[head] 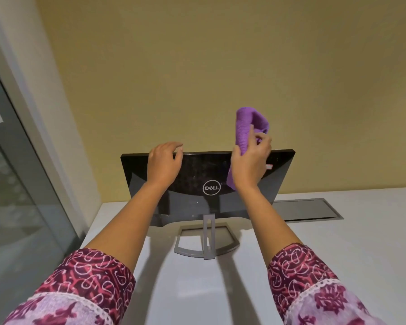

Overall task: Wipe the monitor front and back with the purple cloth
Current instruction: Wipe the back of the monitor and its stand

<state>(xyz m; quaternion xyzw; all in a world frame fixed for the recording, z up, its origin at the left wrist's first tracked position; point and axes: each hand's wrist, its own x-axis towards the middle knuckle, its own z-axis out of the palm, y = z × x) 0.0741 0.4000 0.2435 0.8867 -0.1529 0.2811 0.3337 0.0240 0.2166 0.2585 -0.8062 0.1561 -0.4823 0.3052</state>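
— How do the arms lie?

— Both reach straight forward and up, forearms bare, patterned sleeves (92,280) ending near the elbows.

— And the left hand (165,161)?

— Back of the hand towards the camera, fingers curled over the top edge of the monitor (197,171), thumb beside them.

— The right hand (251,160)?

— Level with the left and well apart from it, wrist bent slightly inward. It grips the purple cloth (245,127). One fold stands up above the fingers and an end hangs below the palm on the thumb side.
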